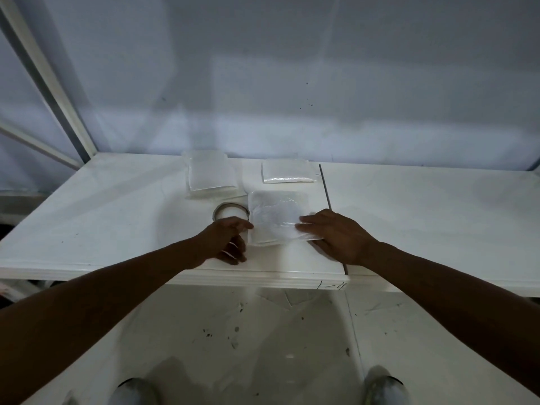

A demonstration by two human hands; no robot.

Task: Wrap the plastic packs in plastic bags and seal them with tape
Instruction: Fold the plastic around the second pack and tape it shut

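Bagged pack pinned flat beside the tape: the fold could spring open before it is sealed.

The right hand (336, 235) presses straight fingers on the near corner of the bagged pack (277, 217), which lies on the white tabletop (409, 214) touching the tape roll (230, 213). The left hand (225, 241) is curled and blurred by the roll, and I cannot tell whether it holds tape. Lifting the pressing hand too soon may let the slick film unfold. A seam (325, 185) runs just right of the pack, with a grey wall (292, 83) behind and a scuffed floor (263, 346) below.
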